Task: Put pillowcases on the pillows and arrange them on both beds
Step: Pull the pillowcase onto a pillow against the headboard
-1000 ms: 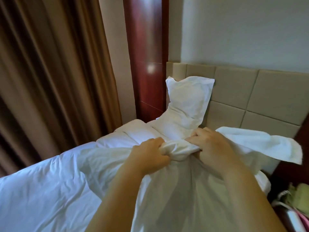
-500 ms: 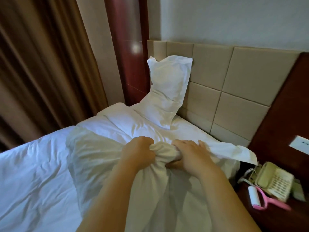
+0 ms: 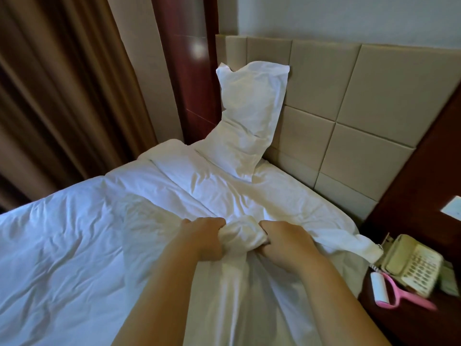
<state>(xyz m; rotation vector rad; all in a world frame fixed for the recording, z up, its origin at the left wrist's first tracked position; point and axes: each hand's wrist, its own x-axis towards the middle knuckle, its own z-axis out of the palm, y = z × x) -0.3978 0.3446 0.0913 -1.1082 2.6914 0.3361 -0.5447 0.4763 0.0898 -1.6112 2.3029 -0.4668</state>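
Left grip (image 3: 202,239) and right grip (image 3: 287,243) clench the bunched pillowcase (image 3: 240,236) between them, below the propped pillow (image 3: 249,116).

1. The left hand (image 3: 203,239) is a fist, knuckles up, fingers curled round a bunch of the pillowcase (image 3: 240,237).
2. The right hand (image 3: 287,244) grips the same bunch, fingers tucked under, just beside the left.
3. The bare left forearm (image 3: 159,295) and right forearm (image 3: 331,300) reach forward from the lower edge, slanting inward toward the hands.
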